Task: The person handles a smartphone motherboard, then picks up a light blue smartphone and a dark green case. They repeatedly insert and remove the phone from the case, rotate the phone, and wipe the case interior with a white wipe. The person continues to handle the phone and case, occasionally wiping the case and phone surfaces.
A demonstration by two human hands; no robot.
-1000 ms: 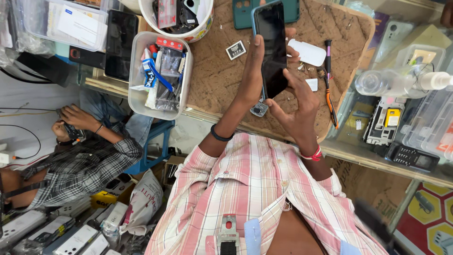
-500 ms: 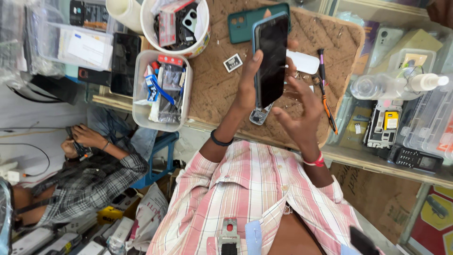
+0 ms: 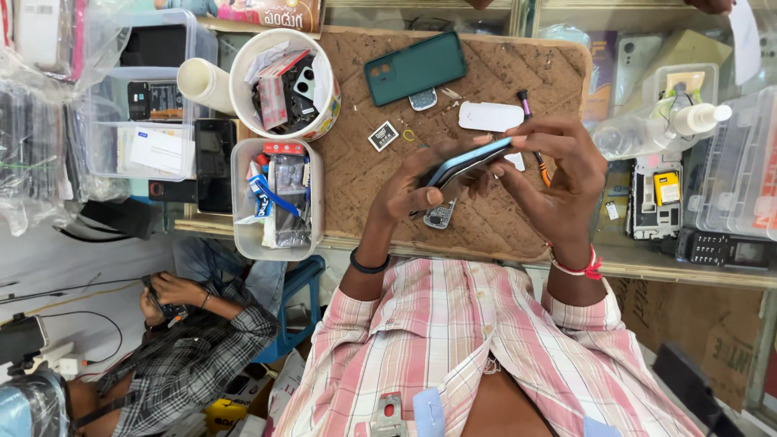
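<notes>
I see both hands gripping a smartphone (image 3: 468, 161) at frame centre, held edge-on and tilted above the brown worktop (image 3: 356, 174). My left hand (image 3: 413, 188) clasps its lower-left end, thumb across the edge. My right hand (image 3: 558, 182) pinches the upper-right end, fingers curled over the top. A small keypad phone (image 3: 439, 215) lies on the worktop just under the left hand. A green phone case (image 3: 414, 68) sits upper centre, a white oval piece (image 3: 490, 116) near the right hand. A round tub (image 3: 283, 81) and a rectangular tub (image 3: 277, 198) of parts sit left. Another person in a checked shirt (image 3: 190, 356) sits lower left.
</notes>
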